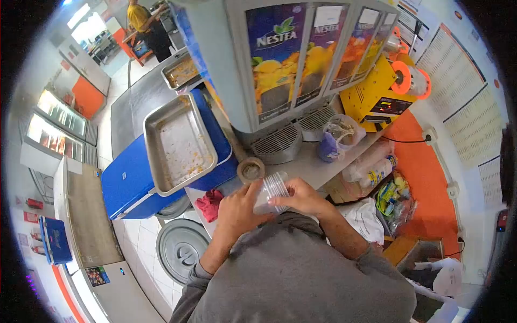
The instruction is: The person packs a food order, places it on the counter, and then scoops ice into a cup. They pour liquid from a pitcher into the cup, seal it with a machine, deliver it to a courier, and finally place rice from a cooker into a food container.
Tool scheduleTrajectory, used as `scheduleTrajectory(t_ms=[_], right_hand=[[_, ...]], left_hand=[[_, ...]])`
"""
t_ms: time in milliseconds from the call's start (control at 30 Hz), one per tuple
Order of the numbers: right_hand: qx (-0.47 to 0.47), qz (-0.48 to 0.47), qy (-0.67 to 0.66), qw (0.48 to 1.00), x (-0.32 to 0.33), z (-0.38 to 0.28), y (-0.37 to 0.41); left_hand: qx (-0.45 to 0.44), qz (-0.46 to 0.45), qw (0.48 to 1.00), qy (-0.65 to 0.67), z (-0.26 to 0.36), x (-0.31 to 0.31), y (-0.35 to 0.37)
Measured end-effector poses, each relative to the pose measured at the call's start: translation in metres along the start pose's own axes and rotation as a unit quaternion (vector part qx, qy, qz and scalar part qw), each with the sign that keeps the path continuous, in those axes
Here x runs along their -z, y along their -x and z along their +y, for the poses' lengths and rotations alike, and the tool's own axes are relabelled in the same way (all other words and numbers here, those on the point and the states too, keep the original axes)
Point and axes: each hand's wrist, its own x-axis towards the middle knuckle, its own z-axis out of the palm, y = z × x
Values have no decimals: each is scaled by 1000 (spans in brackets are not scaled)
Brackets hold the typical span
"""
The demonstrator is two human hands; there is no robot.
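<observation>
Close to my chest, my left hand [239, 211] is wrapped round one side of a stack of clear plastic cups [273, 192]. The stack lies tilted between both hands. From the other side, my right hand [306, 199] grips it with the fingers on its rims. Just beyond the cups stands a small round brown container [251, 170] on the counter [344, 161]. A crumpled red cloth [210, 204] lies to the left of my left hand.
A drink dispenser [280, 64] rises ahead, beside a purple-and-clear jug [336, 140] and a yellow machine [371, 94]. A soiled metal tray [180, 145] rests on a blue cooler [126, 177]. A grey lidded bin [182, 250] stands lower left. Another person [141, 21] is far back.
</observation>
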Motion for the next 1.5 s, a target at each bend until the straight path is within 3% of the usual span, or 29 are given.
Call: scheduleTrajectory(t_ms=[267, 333, 400, 433, 500, 533, 567, 633, 667, 700, 767, 800, 833, 900, 1000, 1100, 1133, 1200, 1233, 1267, 1300, 1367, 1400, 1433, 1500], right_hand=[[-60, 7, -25, 998, -31, -24, 12], [-62, 19, 29, 997, -26, -40, 20], [-62, 8, 20, 998, -29, -32, 24], [-59, 1, 8, 998, -33, -29, 25], [-35, 19, 3, 999, -37, -30, 24], [-9, 43, -4, 999, -37, -32, 24], [-4, 41, 2, 999, -37, -36, 24], [24, 93, 68, 993, -38, -42, 25], [26, 87, 78, 993, -42, -32, 24], [26, 80, 77, 994, -51, -32, 24], [-28, -50, 84, 995, -69, -33, 25], [-26, -71, 99, 992, -76, -20, 23], [-28, -81, 99, 991, -84, -19, 25], [5, -90, 121, 989, -94, -25, 29], [-46, -169, 164, 971, -77, -43, 44], [-23, -182, 214, 959, -61, -58, 54], [19, -135, 216, 967, -57, -66, 58], [63, 65, 130, 987, -34, -69, 64], [152, 156, 64, 974, -27, -72, 62], [159, 162, 54, 972, -26, -79, 65], [169, 166, 42, 971, -27, -90, 66], [188, 50, 104, 975, -61, -103, 61], [250, -69, 235, 937, -71, -96, 46], [304, -184, 358, 863, -79, -89, 31], [319, -227, 278, 877, -110, -86, 28]], left_hand=[[13, -28, 999, 33, -21, 34, 40], [25, -38, 997, 55, -33, 42, 50], [-26, -90, 977, 194, -43, 47, 59], [-19, -86, 976, 197, -48, 45, 63], [-49, -111, 920, 374, -65, 34, 65], [-25, -46, 898, 437, -77, 29, 72], [-29, -40, 899, 436, -99, 22, 82], [-4, 0, 763, 646, -126, 21, 97], [260, 118, 568, 772, -110, 18, 106], [262, 125, 568, 770, -116, 14, 105], [3, -14, 671, 741, -133, 0, 104], [-158, -3, 576, 802, -105, -5, 106], [-155, 7, 577, 802, -109, -13, 116], [-35, -217, 594, 774, -121, -36, 128], [-66, -227, 619, 749, -77, -20, 135], [-57, -228, 639, 732, -60, -16, 148], [-121, -240, 652, 709, -58, -14, 143], [-118, -196, 654, 721, -55, -15, 148], [-118, -158, 654, 730, -54, -14, 151], [-53, -137, 649, 746, -49, -11, 159], [-51, -128, 654, 744, -53, -11, 160], [12, -148, 748, 647, -61, -15, 160], [88, -127, 758, 634, -55, -12, 163], [89, -124, 758, 634, -55, -15, 164], [77, -167, 730, 658, -60, -21, 164]])
